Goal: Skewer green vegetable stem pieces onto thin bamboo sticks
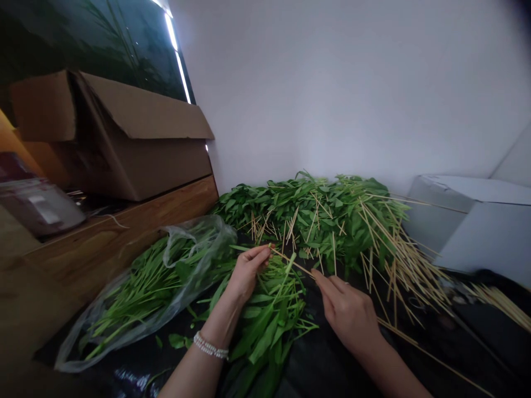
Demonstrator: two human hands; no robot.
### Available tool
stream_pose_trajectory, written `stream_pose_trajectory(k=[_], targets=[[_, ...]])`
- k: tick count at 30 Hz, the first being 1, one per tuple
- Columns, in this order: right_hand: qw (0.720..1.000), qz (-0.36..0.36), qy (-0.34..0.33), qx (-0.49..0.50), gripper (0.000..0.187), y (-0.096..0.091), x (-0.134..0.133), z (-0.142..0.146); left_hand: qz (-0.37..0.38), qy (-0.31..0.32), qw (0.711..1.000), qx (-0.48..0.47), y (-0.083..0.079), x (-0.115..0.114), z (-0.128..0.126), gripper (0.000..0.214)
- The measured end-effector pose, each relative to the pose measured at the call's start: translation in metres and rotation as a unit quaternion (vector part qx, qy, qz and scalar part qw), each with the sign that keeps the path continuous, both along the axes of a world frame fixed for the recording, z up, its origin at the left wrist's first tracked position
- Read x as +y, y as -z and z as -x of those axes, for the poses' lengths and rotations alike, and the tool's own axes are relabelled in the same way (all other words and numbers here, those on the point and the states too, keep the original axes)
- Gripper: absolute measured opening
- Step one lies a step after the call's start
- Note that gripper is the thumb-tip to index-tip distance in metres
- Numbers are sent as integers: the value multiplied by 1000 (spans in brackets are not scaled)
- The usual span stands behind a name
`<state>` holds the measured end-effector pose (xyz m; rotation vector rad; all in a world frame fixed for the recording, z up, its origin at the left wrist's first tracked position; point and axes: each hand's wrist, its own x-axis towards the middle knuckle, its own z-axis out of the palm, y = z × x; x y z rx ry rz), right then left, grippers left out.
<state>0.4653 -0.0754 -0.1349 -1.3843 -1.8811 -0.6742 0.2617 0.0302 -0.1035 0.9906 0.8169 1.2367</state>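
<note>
Pinching: left hand [248, 271], thumb and fingertips closed on a green stem tip [270, 245], right at one end of a wooden skewer [295, 264].
Right hand [348, 312]: fingers closed on that skewer, farther along.
Leafy greens [271, 326]: heaped between the forearms, just below the skewer.
Clear plastic bag [166, 310]: beside the left forearm, holding long green stalks [145, 287].
Cardboard box [166, 166]: flaps spread, contents hidden.

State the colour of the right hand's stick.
The stick is light tan; head view.
</note>
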Motion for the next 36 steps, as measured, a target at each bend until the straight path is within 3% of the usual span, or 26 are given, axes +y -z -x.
stream_pose_trajectory(k=[8, 18, 23, 28, 32, 36], targets=[[1000, -6, -9, 5, 34, -1, -1, 3, 64, 13, 996, -56, -3, -1, 0, 37], [1000, -11, 2, -8, 35, 1, -1, 6, 71, 31, 996, -44, 0, -1, 1, 31], [1000, -5, -6, -7, 36, 1, -3, 9, 66, 44, 997, -24, -1, -4, -2, 30], [1000, 3, -6, -13, 38, -2, -3, 14, 33, 97, 993, 53, 3, -15, -13, 25], [1000, -7, 9, -16, 36, -4, -1, 9, -18, 65, 993, 95, 4, -14, -12, 34], [997, -24, 68, 29, 32, -5, 2, -5, -86, -9, 985, 149, 6, 0, -1, 39]])
